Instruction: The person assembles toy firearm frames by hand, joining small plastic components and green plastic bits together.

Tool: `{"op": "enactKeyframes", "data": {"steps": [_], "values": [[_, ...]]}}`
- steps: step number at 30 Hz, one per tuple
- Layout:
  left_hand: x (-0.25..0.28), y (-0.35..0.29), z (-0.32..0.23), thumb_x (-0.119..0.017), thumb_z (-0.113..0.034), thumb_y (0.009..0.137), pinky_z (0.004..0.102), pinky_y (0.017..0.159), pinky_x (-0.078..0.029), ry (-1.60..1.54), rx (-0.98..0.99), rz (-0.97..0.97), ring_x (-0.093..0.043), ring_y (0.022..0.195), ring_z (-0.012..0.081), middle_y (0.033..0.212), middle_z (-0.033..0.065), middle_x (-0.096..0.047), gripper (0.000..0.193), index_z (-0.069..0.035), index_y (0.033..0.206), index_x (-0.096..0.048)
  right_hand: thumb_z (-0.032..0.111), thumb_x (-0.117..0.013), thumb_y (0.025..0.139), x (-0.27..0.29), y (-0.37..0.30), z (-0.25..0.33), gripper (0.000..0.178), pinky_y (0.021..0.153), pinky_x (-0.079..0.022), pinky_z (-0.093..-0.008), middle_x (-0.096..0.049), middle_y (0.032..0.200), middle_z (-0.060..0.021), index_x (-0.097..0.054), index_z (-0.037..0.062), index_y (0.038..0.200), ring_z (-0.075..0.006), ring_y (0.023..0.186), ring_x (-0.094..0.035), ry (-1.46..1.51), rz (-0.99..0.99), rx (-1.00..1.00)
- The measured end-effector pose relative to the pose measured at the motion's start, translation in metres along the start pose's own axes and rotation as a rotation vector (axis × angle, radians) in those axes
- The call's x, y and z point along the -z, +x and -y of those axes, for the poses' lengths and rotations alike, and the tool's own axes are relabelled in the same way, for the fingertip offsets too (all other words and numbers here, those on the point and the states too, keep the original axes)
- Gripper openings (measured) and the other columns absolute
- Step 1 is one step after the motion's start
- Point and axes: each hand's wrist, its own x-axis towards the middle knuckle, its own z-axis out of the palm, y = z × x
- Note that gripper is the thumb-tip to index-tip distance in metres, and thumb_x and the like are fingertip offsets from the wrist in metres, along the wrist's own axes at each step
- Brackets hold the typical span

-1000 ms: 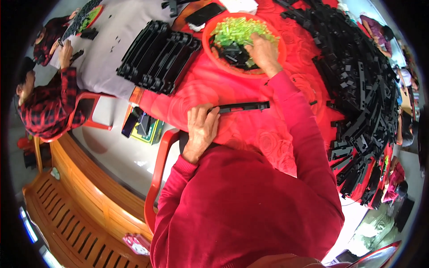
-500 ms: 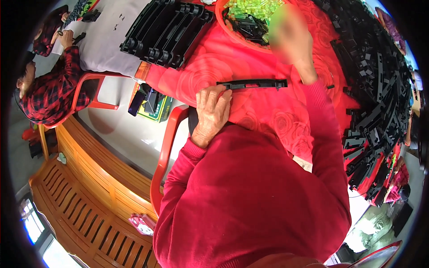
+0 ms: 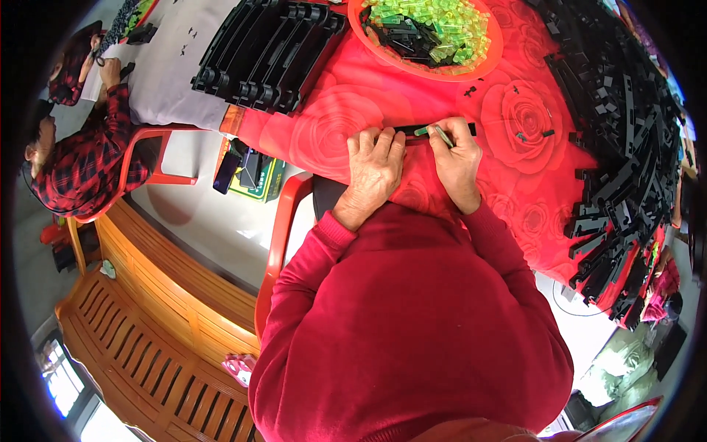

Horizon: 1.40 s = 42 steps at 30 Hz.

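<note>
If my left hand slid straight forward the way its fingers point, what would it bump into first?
Your left hand would first meet the black strip at its fingertips; beyond that, probably the near rim of the orange-red bowl, though depth is unclear.

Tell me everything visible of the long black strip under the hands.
The long, narrow black strip looks like plastic and lies crosswise on the red, rose-patterned tablecloth. The left hand covers its left part; the right hand, pinching a small greenish piece, hides part toward its right end, which shows beyond. Finer details are unclear.
</note>
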Motion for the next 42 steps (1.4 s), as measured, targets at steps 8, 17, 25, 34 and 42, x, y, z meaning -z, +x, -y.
{"op": "enactKeyframes", "data": {"steps": [8,17,25,34,42], "values": [[-0.012,0.002,-0.009,-0.054,-0.014,0.075,0.0468,0.083,-0.035,0.113,-0.035,0.077,-0.049,0.094,0.0277,0.098,0.0117,-0.056,0.031,0.001,0.101,-0.06,0.001,-0.065,0.078,-0.006,-0.004,0.0,0.012,0.053,-0.046,-0.0282,-0.058,0.065,-0.006,-0.054,0.0042,0.081,-0.0129,0.057,-0.057,-0.057,0.033,-0.06],[-0.016,0.004,-0.01,-0.055,-0.015,0.074,0.0459,0.084,-0.036,0.052,-0.04,0.1,-0.049,0.091,0.0269,0.093,0.0113,-0.056,0.034,0.001,0.103,-0.059,0.004,-0.067,0.076,0.005,-0.006,-0.002,0.01,0.053,-0.045,-0.0341,-0.058,0.076,-0.008,-0.059,0.0046,0.081,-0.0195,0.061,-0.058,-0.12,0.055,0.03],[-0.014,0.008,-0.009,-0.055,-0.014,0.073,0.045,0.082,-0.037,0.057,-0.029,0.126,-0.049,0.085,0.0266,0.087,0.0096,-0.055,0.023,-0.001,0.09,-0.06,0.003,-0.065,0.075,0.018,-0.004,0.008,0.017,0.056,-0.048,-0.0385,-0.057,0.088,-0.0095,-0.061,0.0075,0.091,-0.0287,0.069,-0.06,-0.442,0.239,0.217],[-0.017,0.007,-0.008,-0.056,-0.014,0.072,0.0442,0.077,-0.037,0.012,0.014,0.073,-0.049,0.082,0.0252,0.079,0.0078,-0.053,0.013,-0.007,0.083,-0.059,0.009,-0.062,0.076,0.023,0.005,0.015,0.02,0.054,-0.049,-0.0398,-0.052,0.091,-0.0085,-0.062,0.0097,0.096,-0.028,0.07,-0.061,-0.448,0.365,0.263],[-0.017,0.016,-0.012,-0.062,-0.01,0.067,0.0397,0.07,-0.035,0.076,0.046,0.091,-0.046,0.076,0.0249,0.073,0.0053,-0.049,0.009,-0.01,0.072,-0.054,0.01,-0.062,0.077,0.022,0.013,0.021,0.012,0.055,-0.049,-0.0433,-0.049,0.093,-0.0128,-0.06,0.0079,0.089,-0.0311,0.068,-0.061,-0.675,0.521,0.257]]}}
